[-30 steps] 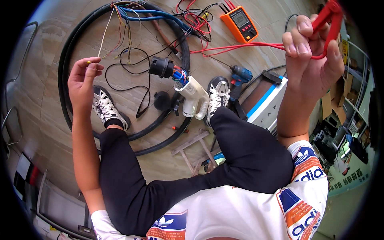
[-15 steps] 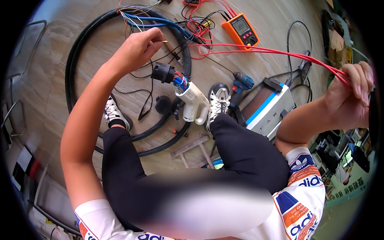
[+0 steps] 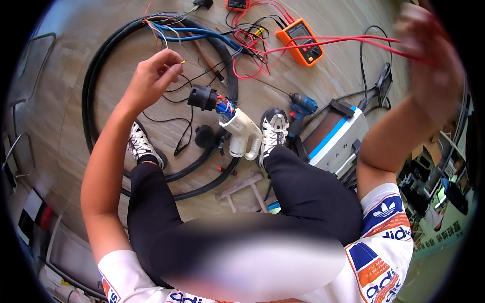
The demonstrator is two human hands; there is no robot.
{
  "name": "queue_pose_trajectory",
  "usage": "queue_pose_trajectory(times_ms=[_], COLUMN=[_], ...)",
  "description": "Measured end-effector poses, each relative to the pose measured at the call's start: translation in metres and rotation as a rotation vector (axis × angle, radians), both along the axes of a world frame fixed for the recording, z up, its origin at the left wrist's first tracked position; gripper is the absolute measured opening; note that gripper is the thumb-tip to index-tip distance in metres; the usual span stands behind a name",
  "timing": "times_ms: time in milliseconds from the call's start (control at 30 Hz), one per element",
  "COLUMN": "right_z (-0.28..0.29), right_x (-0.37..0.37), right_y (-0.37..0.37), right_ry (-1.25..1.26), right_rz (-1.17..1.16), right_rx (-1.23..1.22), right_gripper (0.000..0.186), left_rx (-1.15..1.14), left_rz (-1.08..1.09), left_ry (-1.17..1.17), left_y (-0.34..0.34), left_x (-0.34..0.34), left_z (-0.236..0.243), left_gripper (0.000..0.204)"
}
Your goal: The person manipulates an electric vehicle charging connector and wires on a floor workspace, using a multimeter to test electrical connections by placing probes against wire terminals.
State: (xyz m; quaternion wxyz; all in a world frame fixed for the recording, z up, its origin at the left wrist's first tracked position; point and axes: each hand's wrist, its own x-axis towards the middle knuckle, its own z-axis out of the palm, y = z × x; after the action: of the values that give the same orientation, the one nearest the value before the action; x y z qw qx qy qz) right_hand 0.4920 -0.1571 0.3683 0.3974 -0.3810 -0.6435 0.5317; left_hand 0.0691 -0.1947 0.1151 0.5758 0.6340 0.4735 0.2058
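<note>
My left hand [image 3: 154, 78] is closed in a pinch on a thin wire, whose small yellow tip [image 3: 183, 62] pokes out past the thumb. Just beyond it, blue and white wires [image 3: 174, 25] fan from the end of a thick black cable [image 3: 93, 60]. At the upper right, my right hand [image 3: 429, 60], smeared by motion, grips the red test leads [image 3: 353, 39], which stretch back toward an orange multimeter [image 3: 301, 43]. Between my feet lies a white charging gun handle [image 3: 243, 132], its black round connector [image 3: 203, 97] pulled out with coloured wires showing.
A cordless drill [image 3: 302, 107] with a long bit lies beyond my right shoe [image 3: 274, 132]. Right of it stands a grey-white case [image 3: 341, 139] with a blue stripe. A black round cap [image 3: 204, 136] and a small wooden frame [image 3: 242, 192] are on the floor [image 3: 65, 116].
My right hand has swung up and away, shifting the red leads upward. My left hand has moved left and slightly nearer, still pinching the wire.
</note>
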Motion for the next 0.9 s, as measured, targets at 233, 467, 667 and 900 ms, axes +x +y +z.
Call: queue_pose_trajectory(times_ms=[233, 467, 667, 900], right_z=[-0.161, -0.225, -0.223, -0.215], right_x=[-0.157, -0.217, -0.231, -0.24], right_y=[-0.018, -0.024, -0.013, -0.002], right_ry=[-0.506, -0.365, -0.244, -0.212], right_rz=[0.202, 0.24, 0.248, 0.319], right_rx=[-0.033, -0.132, -0.308, -0.362], right_gripper=[0.039, 0.042, 0.041, 0.041], left_rx=[-0.098, 0.028, -0.04, -0.037], left_rz=[0.279, 0.465, 0.377, 0.361], left_ry=[-0.242, -0.302, -0.368, -0.332], left_y=[-0.001, -0.013, -0.004, -0.002], left_x=[-0.06, -0.058, -0.072, -0.083], left_z=[0.004, 0.006, 0.016, 0.013], left_gripper=[0.014, 0.021, 0.031, 0.031])
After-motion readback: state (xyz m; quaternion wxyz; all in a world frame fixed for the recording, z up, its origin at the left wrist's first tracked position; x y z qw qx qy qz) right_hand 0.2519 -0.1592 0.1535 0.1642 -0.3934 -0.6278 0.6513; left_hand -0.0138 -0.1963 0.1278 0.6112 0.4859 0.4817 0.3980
